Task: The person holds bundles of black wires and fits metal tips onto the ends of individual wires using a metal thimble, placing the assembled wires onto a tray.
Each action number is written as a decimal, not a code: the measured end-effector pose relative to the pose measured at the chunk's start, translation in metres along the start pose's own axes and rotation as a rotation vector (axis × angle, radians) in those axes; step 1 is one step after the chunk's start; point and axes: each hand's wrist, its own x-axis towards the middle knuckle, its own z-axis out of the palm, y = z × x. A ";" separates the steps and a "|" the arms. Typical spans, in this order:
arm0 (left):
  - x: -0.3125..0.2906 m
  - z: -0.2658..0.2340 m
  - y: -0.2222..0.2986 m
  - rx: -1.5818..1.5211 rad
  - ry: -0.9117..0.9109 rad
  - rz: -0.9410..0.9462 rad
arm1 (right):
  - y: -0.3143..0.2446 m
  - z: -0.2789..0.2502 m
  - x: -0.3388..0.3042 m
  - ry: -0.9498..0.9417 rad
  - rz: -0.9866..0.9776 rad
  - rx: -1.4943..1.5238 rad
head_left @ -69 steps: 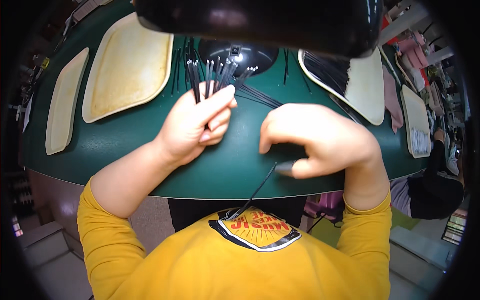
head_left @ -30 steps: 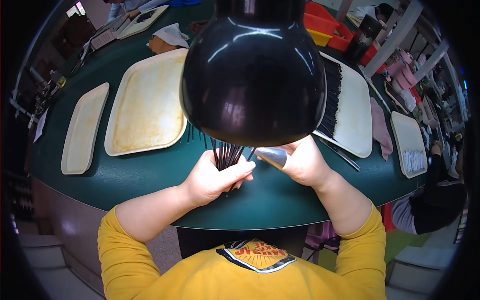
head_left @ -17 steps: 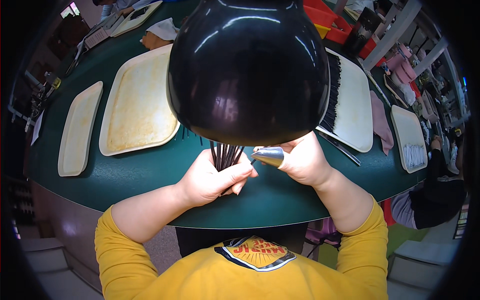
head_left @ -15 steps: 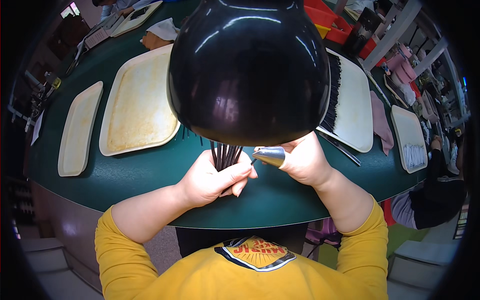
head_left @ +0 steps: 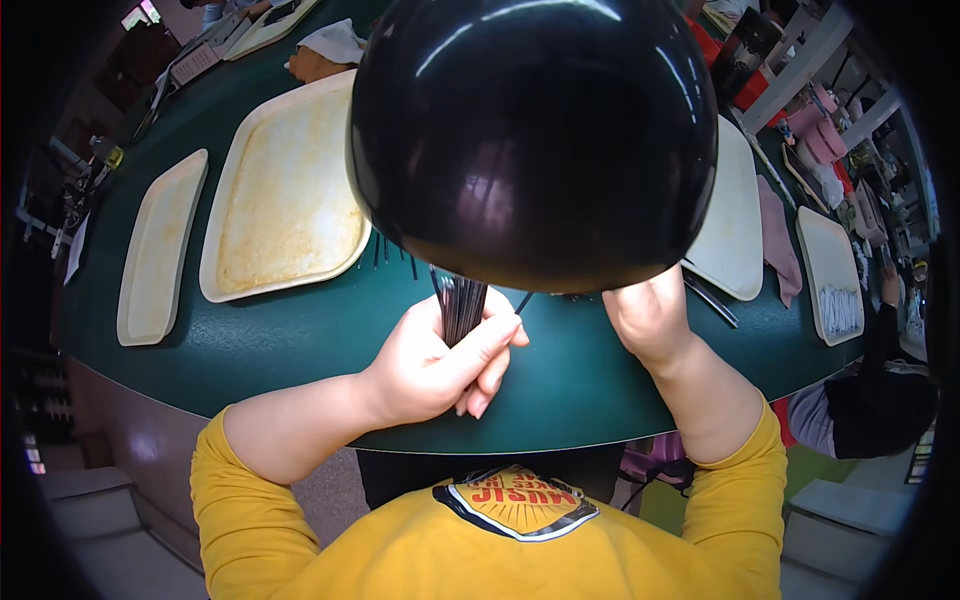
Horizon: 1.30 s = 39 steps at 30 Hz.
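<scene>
My left hand (head_left: 425, 360) is closed around a bundle of thin black rods (head_left: 461, 308), which stand up out of the fist. Between its thumb and forefinger a single dark rod (head_left: 524, 302) sticks out to the right, apart from the bundle. The round black lamp shade (head_left: 535, 150) hangs over the work and covers the upper ends of the bundle. My right hand (head_left: 650, 318) is at the right lower edge of that shade. Its fingertips, and anything in them, are hidden under the shade.
A large stained cream tray (head_left: 285, 190) and a narrow tray (head_left: 162, 250) lie on the left of the green table (head_left: 300, 350). On the right are another tray (head_left: 738, 220), a pink cloth (head_left: 780, 240) and a small tray with white sticks (head_left: 838, 310). Another person (head_left: 860, 410) sits at far right.
My right hand has moved right, away from the left hand; the silver pointed metal piece at its fingers is now out of sight. The lamp shade appears lower and further right in view.
</scene>
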 end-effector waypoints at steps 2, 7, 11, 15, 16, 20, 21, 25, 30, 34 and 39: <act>0.000 -0.001 -0.002 0.115 0.050 0.008 | -0.004 0.002 0.000 -0.051 -0.004 -0.041; 0.003 -0.006 -0.009 0.668 0.112 0.363 | -0.002 0.002 -0.003 -0.174 0.112 -0.251; 0.004 -0.005 -0.011 0.710 0.144 0.412 | -0.005 -0.001 -0.002 -0.144 0.120 -0.131; 0.005 -0.003 -0.012 0.609 0.136 0.362 | -0.001 -0.002 -0.002 -0.148 0.112 -0.209; 0.003 -0.003 -0.012 0.515 0.123 0.275 | -0.001 -0.003 -0.003 -0.162 0.112 -0.169; 0.002 -0.003 -0.012 0.191 0.031 0.110 | -0.001 -0.004 -0.005 -0.148 0.090 -0.111; 0.002 -0.003 -0.011 0.192 0.029 0.109 | 0.000 -0.006 -0.005 -0.146 0.089 -0.111; 0.003 0.000 -0.007 0.076 0.006 0.088 | 0.004 -0.012 -0.005 -0.240 0.096 -0.087; 0.003 -0.002 -0.006 0.102 -0.044 0.049 | 0.001 0.001 -0.009 -0.171 0.208 -0.041; 0.004 -0.001 -0.005 0.186 0.090 0.055 | -0.010 -0.010 0.001 -0.164 0.185 -0.029; 0.011 -0.013 -0.007 0.031 0.253 0.132 | -0.006 -0.018 0.007 -0.205 0.172 -0.468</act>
